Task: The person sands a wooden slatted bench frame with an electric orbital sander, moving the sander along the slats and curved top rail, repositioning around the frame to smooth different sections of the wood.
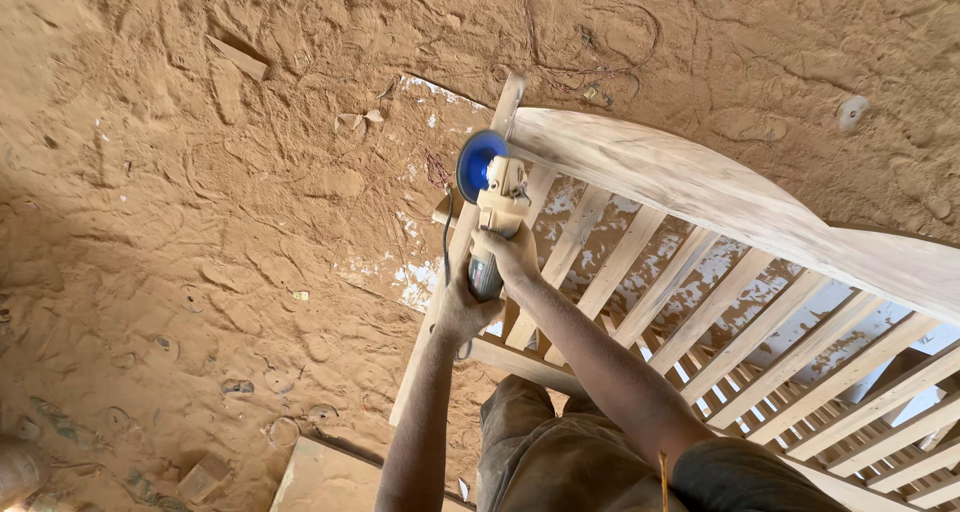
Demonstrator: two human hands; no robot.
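Observation:
Both my hands hold an angle grinder [497, 204] with a blue disc [475, 164] at its far end. My right hand [512, 254] grips the grinder's body from above. My left hand [457, 307] holds its rear end, where a dark cord hangs down. The disc sits against the corner of a pale wooden frame [700, 187], where its curved top rail meets the side post. The frame has several slats [640, 292] running between its rails.
Sandy, sawdust-covered ground [200, 222] lies all around, marked with footprints. A wood offcut [238, 58] lies at the upper left and a small block [203, 477] at the lower left. A flat board [330, 477] lies near my legs. Worn round discs are scattered on the ground at the lower left.

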